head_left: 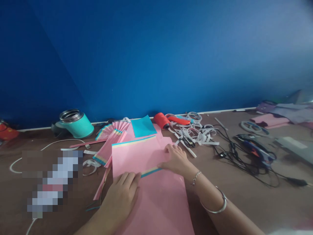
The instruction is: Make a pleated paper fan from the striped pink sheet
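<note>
A large pink paper sheet with a thin blue and yellow edge lies on the brown table, its near part folded over. My left hand lies flat on the fold at the lower left, fingers stretched out. My right hand presses the paper's right side with fingers spread; a bracelet and a bangle sit on that wrist. Neither hand holds anything.
Pleated pink paper fans and a teal sheet lie behind the paper. A teal cup lies tipped at the left. A red thread spool, white paper strips, black cables and a glue gun are at the right.
</note>
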A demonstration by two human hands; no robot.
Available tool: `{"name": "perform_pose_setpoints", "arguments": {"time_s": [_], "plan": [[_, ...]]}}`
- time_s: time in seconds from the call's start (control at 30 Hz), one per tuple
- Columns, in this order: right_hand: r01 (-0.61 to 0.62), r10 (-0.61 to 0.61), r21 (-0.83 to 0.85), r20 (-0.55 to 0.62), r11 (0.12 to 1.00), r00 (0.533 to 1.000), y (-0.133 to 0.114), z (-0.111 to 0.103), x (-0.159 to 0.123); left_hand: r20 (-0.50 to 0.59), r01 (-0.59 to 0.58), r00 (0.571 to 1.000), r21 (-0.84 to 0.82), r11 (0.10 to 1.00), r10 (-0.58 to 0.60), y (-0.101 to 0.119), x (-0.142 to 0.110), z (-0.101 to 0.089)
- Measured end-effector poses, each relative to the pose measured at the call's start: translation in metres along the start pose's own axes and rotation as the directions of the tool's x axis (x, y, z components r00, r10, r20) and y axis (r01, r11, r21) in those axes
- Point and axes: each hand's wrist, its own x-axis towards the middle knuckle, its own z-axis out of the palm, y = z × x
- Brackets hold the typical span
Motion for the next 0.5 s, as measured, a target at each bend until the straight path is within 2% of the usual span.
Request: {"name": "perform_pose_setpoints", "arguments": {"time_s": [0.13, 0.2, 0.27, 0.33, 0.47, 0.5], "plan": [[-0.035, 0.034, 0.055, 0.025, 0.998, 0.999, 0.0, 0.004, 0.002, -0.027, -0.011, 1.0, 0.008, 1.0, 0.011, -0.001, -0.001, 0.002], [-0.046, 0.049, 0.059, -0.038, 0.997, 0.998, -0.006, 0.011, -0.001, -0.044, -0.015, 0.999, 0.025, 1.0, 0.016, -0.001, -0.002, 0.003], [0.003, 0.0, 0.022, -0.139, 1.0, 0.99, -0.012, 0.017, -0.005, -0.068, -0.022, 0.997, 0.033, 0.999, 0.024, -0.002, -0.002, 0.004], [0.043, -0.046, -0.026, -0.146, 0.999, 0.988, -0.012, 0.019, -0.006, -0.1, -0.03, 0.994, 0.031, 0.999, 0.033, -0.003, -0.002, 0.004], [-0.015, 0.001, -0.067, -0.199, 0.998, 0.98, 0.008, 0.007, 0.006, -0.17, -0.034, 0.985, 0.018, 0.999, 0.037, -0.004, -0.003, 0.005], [0.015, -0.024, -0.052, -0.181, 0.999, 0.983, 0.014, 0.002, 0.013, -0.179, -0.035, 0.983, 0.009, 0.999, 0.036, -0.004, -0.003, 0.005]]}}
